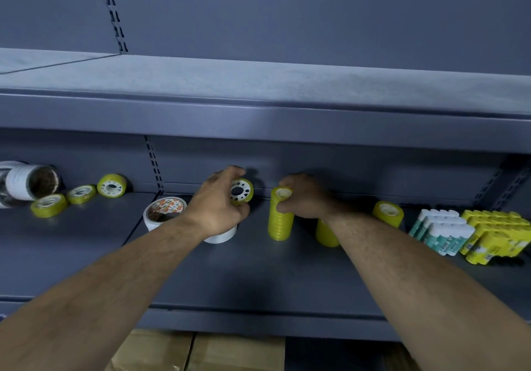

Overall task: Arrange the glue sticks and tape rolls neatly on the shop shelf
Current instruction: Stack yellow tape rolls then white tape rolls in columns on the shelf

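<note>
Two hands meet at mid-frame on the shelf (258,270). The left hand (214,204) pinches a yellow roll (242,192) on edge between thumb and fingers. The right hand (304,198) curls its fingers around the top of the stack (280,221) just right.

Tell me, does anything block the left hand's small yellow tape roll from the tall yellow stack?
Nothing lies between the small yellow tape roll in the left hand and the tall stack of yellow rolls, but the right hand grips the stack's top.
</note>
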Motion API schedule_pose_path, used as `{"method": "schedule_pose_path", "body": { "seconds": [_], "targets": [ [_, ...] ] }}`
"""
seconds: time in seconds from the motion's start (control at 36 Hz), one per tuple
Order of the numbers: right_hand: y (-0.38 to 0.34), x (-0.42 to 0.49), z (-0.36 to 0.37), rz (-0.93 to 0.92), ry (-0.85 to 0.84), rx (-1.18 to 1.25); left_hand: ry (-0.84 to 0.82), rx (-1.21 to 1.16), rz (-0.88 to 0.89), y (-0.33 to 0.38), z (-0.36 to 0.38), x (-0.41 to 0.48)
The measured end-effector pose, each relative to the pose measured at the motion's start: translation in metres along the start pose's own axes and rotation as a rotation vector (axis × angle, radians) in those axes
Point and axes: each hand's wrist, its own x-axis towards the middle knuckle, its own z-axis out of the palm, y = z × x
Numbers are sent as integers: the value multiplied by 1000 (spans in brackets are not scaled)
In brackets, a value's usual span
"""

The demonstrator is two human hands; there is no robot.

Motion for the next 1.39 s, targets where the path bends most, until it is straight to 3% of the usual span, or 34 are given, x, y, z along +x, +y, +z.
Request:
{"method": "schedule_pose_path", "body": {
  "seconds": [0.89,0.97,1.08,1.28,1.39],
  "targets": [
    [-9,-12,-4,-2,-4,-97,-25,-24,69,6,6,5],
    [-8,-16,-11,-14,19,-11,-27,-30,85,10,8,7],
    [5,-21,-28,28,106,82,-1,-53,159,30,16,14],
    [44,-58,-74,199,191,-168,-39,-7,293,77,47,28],
    [64,-85,-91,307,219,-153,-101,-3,388,104,65,34]
  ]
}}
